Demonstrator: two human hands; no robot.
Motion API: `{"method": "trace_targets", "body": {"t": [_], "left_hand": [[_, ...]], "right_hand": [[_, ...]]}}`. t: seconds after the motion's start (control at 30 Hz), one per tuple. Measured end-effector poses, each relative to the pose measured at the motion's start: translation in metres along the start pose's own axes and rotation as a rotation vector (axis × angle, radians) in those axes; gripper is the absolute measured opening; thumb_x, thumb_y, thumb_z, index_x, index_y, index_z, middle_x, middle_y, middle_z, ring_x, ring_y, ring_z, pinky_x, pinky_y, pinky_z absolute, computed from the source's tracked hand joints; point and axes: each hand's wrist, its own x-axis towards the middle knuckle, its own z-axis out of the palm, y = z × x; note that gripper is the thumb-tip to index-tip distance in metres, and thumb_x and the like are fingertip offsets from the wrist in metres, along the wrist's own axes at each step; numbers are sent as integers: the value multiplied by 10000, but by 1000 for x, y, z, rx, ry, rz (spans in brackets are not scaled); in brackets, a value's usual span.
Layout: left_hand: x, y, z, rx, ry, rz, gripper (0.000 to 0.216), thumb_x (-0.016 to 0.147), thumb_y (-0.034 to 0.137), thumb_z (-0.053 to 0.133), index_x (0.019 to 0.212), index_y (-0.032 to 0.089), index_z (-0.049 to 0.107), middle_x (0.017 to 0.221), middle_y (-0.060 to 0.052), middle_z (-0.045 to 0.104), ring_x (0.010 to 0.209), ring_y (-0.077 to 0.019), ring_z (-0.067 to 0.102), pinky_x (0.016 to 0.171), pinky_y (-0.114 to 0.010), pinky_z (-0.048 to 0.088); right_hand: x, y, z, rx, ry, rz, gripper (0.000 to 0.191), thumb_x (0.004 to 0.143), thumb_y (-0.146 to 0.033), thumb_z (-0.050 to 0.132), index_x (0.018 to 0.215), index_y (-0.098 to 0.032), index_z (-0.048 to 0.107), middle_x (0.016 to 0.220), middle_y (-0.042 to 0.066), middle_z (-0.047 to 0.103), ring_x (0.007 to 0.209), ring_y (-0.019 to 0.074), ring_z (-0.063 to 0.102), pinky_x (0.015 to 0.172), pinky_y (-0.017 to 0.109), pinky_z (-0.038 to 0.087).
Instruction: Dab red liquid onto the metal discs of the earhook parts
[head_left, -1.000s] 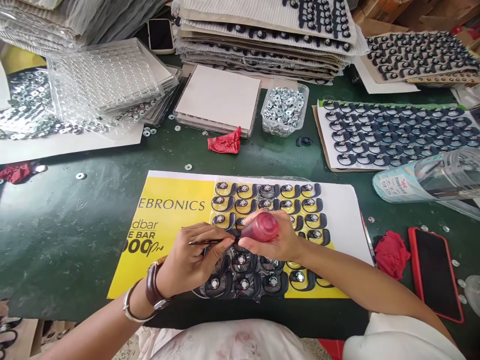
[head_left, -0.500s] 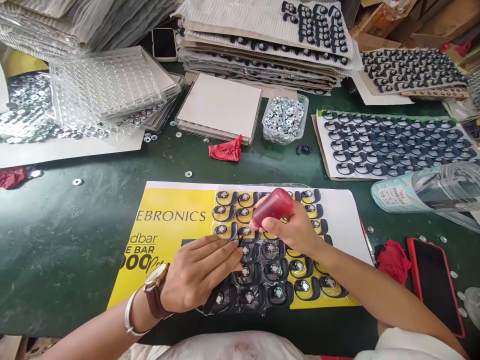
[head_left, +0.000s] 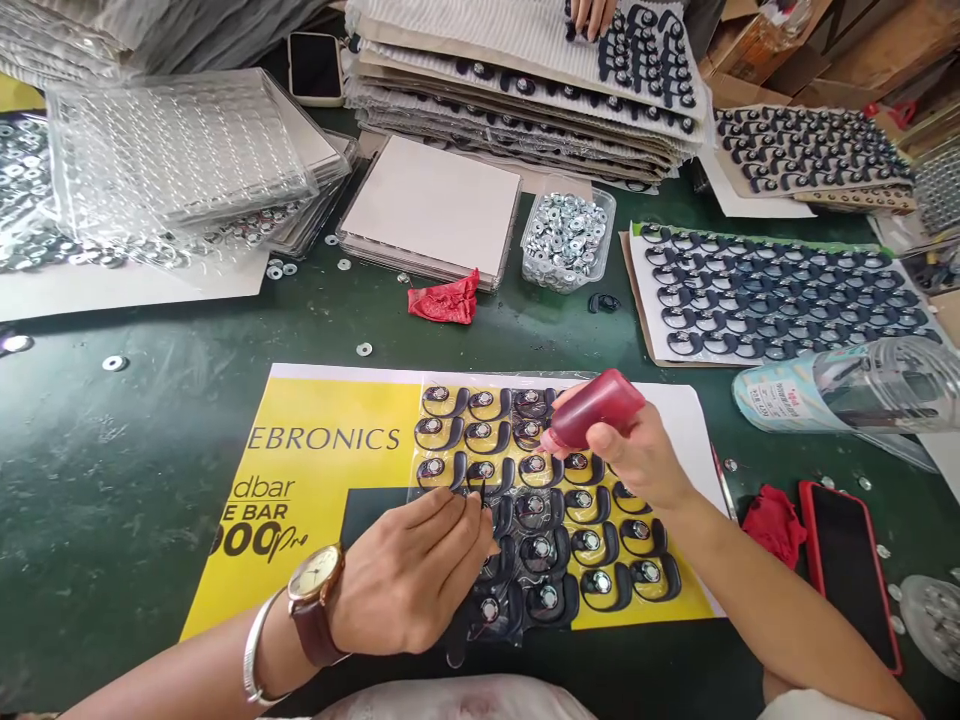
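Note:
My right hand [head_left: 649,455] is closed around a red squeeze bottle [head_left: 600,408], its nozzle tilted down to the left above the sheet. My left hand [head_left: 416,570] is closed, palm down, over the sheet's lower left part. A thin dark pointed tip, like that of tweezers [head_left: 482,490], sticks out from its fingers beside one piece. Below both hands, rows of black hook-shaped pieces [head_left: 589,541] with round metallic centres lie on clear plastic, over a yellow and white printed sheet [head_left: 322,410]. My left hand hides some of the pieces.
A clear tub of metal washers [head_left: 568,240] stands behind the sheet, beside stacked white cards [head_left: 431,205]. Red cloth scraps, a phone [head_left: 851,570] and a bottle lying on its side [head_left: 847,390] are around. Another person's hand [head_left: 592,15] touches the pieces on the far stack.
The red bottle has moved right, away from the left hand's tip. My left hand has shifted slightly right and down. Another person's hand has appeared at the far stack.

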Motion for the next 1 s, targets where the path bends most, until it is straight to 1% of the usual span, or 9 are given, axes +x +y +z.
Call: {"method": "trace_targets", "body": {"t": [0.07, 0.17, 0.27, 0.33, 0.43, 0.67, 0.8, 0.9, 1.0], "left_hand": [[-1, 4, 2, 42, -7, -2, 199, 924, 111, 508, 991, 19, 670, 914, -147, 723, 884, -234, 699, 793, -363, 585], [-5, 8, 4, 96, -22, 5, 197, 909, 130, 554, 1017, 14, 669, 943, -162, 718, 922, -247, 691, 808, -373, 582], [-6, 10, 5, 110, -16, -7, 198, 904, 132, 560, 1019, 15, 671, 954, -163, 717, 922, -249, 691, 795, -373, 585], [-5, 10, 5, 98, -7, -15, 195, 906, 125, 547, 1004, 13, 673, 940, -159, 720, 906, -247, 695, 781, -369, 588], [-4, 10, 4, 71, -5, -26, 199, 902, 116, 543, 999, 5, 676, 924, -162, 725, 882, -256, 702, 758, -374, 592], [-5, 11, 4, 47, -23, -47, 207, 897, 123, 559, 1018, -2, 673, 953, -171, 723, 898, -269, 704, 773, -386, 590], [-3, 10, 4, 48, -18, -49, 209, 917, 125, 529, 1017, 7, 671, 948, -159, 721, 907, -252, 701, 781, -373, 588], [-3, 10, 3, 47, -18, -57, 210, 919, 122, 518, 1009, 16, 675, 948, -153, 725, 905, -252, 701, 778, -374, 590], [-2, 9, 3, 40, -18, -68, 214, 925, 121, 503, 1007, 27, 677, 944, -145, 728, 904, -245, 702, 783, -368, 592]], "right_hand": [[7, 6, 13, -28, -6, -39, 300, 798, -418, 747, 962, -180, 666, 723, 43, 713, 634, 185, 681, 609, 309, 571], [18, 20, 33, -102, -30, -103, 207, 823, -367, 724, 842, -171, 658, 663, 38, 698, 584, 169, 664, 566, 293, 551], [23, 34, 45, -143, -63, -160, 219, 839, -367, 693, 751, -178, 625, 633, 33, 673, 561, 160, 649, 566, 299, 550], [24, 41, 46, -173, -90, -203, 200, 829, -340, 701, 735, -183, 620, 628, 30, 670, 551, 154, 640, 561, 294, 545], [24, 43, 45, -226, -108, -263, 150, 810, -279, 714, 729, -187, 629, 638, 32, 688, 583, 153, 649, 571, 276, 539], [25, 37, 47, -320, -75, -406, 137, 749, -242, 759, 736, -185, 636, 661, 12, 697, 545, 111, 621, 570, 225, 521], [24, 38, 46, -345, -68, -392, 119, 753, -252, 751, 743, -191, 649, 693, 21, 710, 540, 117, 623, 545, 231, 515], [23, 38, 45, -363, -44, -318, 123, 775, -272, 737, 739, -197, 645, 677, 24, 709, 545, 131, 626, 526, 243, 506], [22, 39, 45, -347, -48, -271, 133, 787, -289, 726, 737, -199, 642, 652, 25, 700, 567, 150, 636, 545, 261, 515]]}}
